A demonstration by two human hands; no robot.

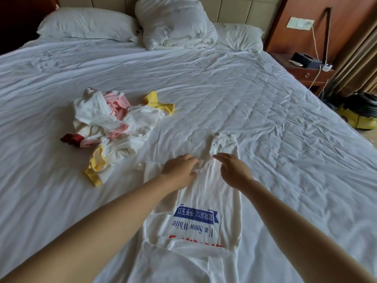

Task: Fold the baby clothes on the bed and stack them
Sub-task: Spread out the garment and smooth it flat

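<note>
The left hand (179, 168) pinches the soft, lightweight white garment (206, 199) mid-body, a sound hold; the right hand (233, 170), at its 3 o'clock, lies open-fingered.

The bed (265, 103), under a wrinkled white sheet, carries a pillow (85, 23) on either side of a bunched duvet (175, 23) at its head. A loose heap of baby clothes (114, 123) in white, pink, yellow and red lies left of centre. A white garment (204, 195) with blue print lies flat near the front.
</note>
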